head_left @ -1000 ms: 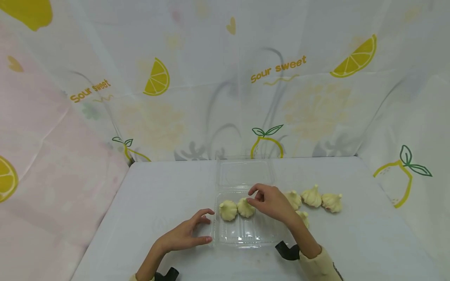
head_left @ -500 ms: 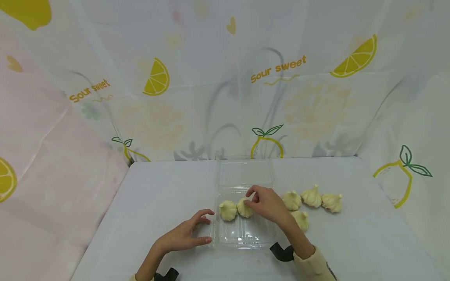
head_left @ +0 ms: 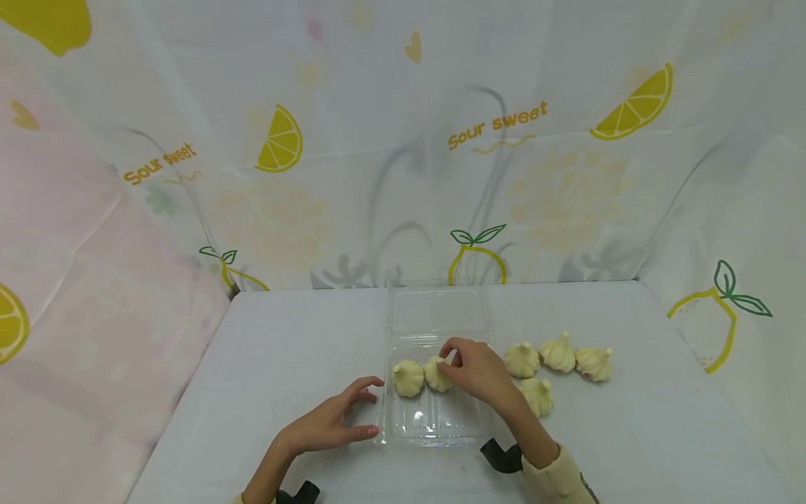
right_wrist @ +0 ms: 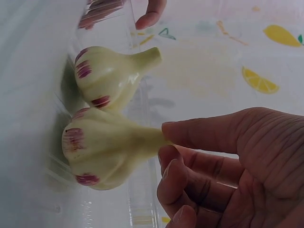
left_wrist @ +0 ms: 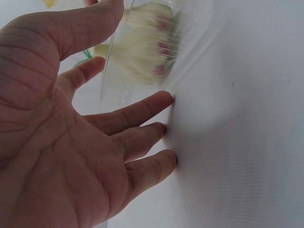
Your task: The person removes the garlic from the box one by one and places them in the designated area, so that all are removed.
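Observation:
Two pale garlic bulbs with purple marks sit side by side in a clear plastic clamshell box (head_left: pixel 441 427), its lid folded back. My right hand (head_left: pixel 478 371) pinches the stem of the right-hand garlic bulb (right_wrist: pixel 107 149) between thumb and fingertips. Touching it on the left is the other garlic bulb (head_left: pixel 408 379). By the box's left side, my left hand (head_left: pixel 330 420) has its fingers spread, thumb and index near the rim. In the left wrist view three of its fingertips rest on the white tabletop (left_wrist: pixel 237 142).
Several more garlic bulbs (head_left: pixel 557 352) lie on the table to the right of the box. The box's clear lid (head_left: pixel 439 313) reaches back toward the lemon-print curtain (head_left: pixel 378 175). A dark wrist mount (head_left: pixel 502 456) sits under the right forearm.
My right hand has shifted slightly left and down, still at the stem of the right-hand bulb. That bulb has moved a little left with it. The left hand stays put.

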### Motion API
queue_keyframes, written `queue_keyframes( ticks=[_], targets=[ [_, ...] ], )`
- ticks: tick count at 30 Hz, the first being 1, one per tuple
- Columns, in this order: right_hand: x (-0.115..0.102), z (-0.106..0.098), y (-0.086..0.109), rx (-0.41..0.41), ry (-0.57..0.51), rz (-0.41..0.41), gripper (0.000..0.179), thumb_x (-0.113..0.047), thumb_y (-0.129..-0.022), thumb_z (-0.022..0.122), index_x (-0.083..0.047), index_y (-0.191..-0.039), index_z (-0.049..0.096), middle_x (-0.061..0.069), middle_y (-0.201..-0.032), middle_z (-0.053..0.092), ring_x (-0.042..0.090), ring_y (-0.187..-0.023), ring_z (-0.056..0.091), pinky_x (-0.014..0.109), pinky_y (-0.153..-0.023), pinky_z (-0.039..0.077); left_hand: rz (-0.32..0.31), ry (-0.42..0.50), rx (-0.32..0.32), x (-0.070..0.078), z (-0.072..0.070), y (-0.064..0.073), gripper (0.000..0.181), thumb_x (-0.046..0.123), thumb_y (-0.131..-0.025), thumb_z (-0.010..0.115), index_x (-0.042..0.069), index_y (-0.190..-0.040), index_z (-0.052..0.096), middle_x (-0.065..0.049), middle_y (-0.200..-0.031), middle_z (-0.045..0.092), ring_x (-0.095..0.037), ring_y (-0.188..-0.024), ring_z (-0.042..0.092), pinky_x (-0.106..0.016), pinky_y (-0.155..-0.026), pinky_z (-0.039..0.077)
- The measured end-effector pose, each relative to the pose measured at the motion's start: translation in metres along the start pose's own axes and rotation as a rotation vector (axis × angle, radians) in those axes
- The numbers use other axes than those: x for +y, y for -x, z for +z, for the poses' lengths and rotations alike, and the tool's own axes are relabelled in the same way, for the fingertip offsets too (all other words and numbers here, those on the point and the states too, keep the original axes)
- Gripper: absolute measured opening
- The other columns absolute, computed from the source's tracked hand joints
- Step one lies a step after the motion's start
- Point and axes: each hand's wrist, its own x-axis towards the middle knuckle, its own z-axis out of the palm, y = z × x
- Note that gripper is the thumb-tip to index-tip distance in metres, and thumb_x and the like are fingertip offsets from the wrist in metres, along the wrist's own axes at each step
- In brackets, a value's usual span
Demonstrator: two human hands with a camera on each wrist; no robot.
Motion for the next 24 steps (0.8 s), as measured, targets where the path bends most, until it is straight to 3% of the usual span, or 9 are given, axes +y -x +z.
queue_keyframes(
  ticks=[24],
  targets=[
    [0.000,-0.016,0.014,0.040,-0.050,-0.024,0.008,-0.018,-0.087,0.074,-0.016,-0.089,0.067,-0.009,-0.065,0.056,0.009,-0.054,0.049,0.028,-0.051,0.040,0.007,0.009,-0.012,-0.001,0.000,0.000,0.069,0.043,-0.091,0.070,0.034,-0.147,0.031,-0.006,-0.132,0.058,-0.036,-0.128,0.049,-0.064,-0.098,0.037]
  ],
)
